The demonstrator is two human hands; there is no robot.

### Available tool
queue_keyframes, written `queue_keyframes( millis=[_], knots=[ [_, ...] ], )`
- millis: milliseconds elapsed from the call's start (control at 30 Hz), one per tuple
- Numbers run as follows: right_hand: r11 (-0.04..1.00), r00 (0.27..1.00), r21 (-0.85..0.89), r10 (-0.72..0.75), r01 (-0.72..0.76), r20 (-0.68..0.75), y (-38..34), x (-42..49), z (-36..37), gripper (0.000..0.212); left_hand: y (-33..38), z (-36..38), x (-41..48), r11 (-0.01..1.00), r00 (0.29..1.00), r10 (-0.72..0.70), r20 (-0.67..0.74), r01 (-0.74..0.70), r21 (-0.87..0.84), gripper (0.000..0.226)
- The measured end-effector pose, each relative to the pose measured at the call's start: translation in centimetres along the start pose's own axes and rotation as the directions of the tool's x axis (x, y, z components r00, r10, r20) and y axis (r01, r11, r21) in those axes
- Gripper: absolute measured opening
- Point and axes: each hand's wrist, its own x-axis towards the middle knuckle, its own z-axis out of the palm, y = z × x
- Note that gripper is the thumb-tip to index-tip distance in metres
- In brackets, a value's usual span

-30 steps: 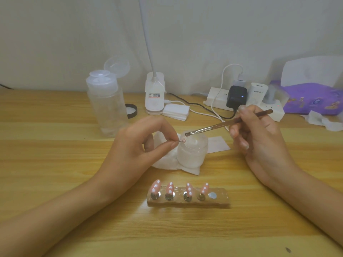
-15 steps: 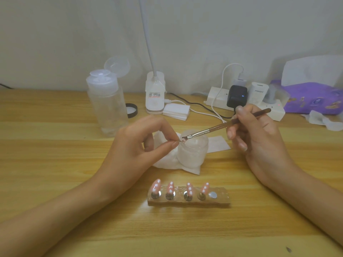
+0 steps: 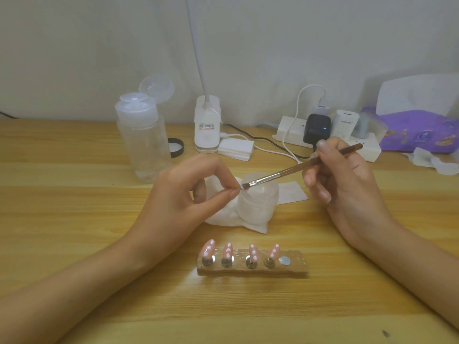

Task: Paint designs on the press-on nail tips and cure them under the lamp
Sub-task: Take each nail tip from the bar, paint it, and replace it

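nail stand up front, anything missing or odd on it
Four pink nail tips with white dots sit on the stand; the fifth spot, at its right end, shows only a bare metal disc. The left hand pinches a small item at the brush tip, too small to identify. Nothing else looks off.

4 dotted pink nail tips are counted on 1 stand; 1 brush, 1 frosted jar and 1 clear bottle are seen.
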Motion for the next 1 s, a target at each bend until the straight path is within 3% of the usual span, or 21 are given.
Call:
queue_keyframes(
  millis=[167,300,433,600,1000],
  knots=[
    [0.999,0.997,-0.004,0.034,-0.035,-0.074,-0.03,0.0,-0.05,0.023,0.06,0.02,0.01,1.0,1.0,0.007,-0.003,-0.007,0.009,0.004],
    [1.0,1.0,-0.007,0.003,-0.003,-0.003,-0.14,-0.13,0.17,0.023,0.0,0.01,-0.01,1.0,1.0,0.006,-0.002,-0.006,0.004,0.005],
    [0.999,0.997,-0.015,0.027,-0.028,-0.07,-0.16,-0.08,0.07,0.022,-0.11,0.02,0.02,1.0,1.0,0.0,0.003,0.0,0.011,0.004],
    [1.0,1.0,-0.023,0.016,-0.016,-0.004,-0.16,-0.06,0.12,0.022,-0.1,0.0,-0.02,1.0,1.0,-0.001,0.003,0.001,0.001,0.004],
    [0.999,0.997,0.003,0.047,-0.047,-0.062,-0.13,-0.03,0.03,0.022,0.07,-0.01,-0.03,1.0,1.0,-0.003,0.006,0.003,-0.002,0.005]
  ],
)
